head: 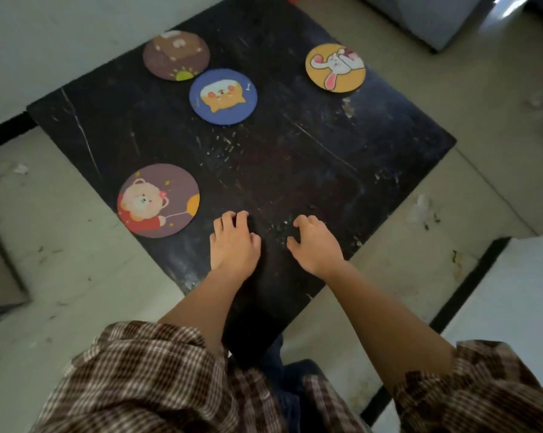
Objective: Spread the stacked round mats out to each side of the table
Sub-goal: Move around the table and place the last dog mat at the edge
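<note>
Left hand (pixel 234 242) and right hand (pixel 315 243), loosely curled, empty, pressed on bare tabletop (pixel 295 164). Blue mat (pixel 223 96) at twelve o'clock probably best slid clear of brown mat (pixel 176 54), flat, unlifted.

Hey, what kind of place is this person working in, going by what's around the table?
Probably a plain, bare indoor room, maybe a workspace rather than a furnished home. A scuffed dark table holding cartoon round mats stands on a pale hard floor strewn with paper scraps. A white wall stands close behind it.
</note>
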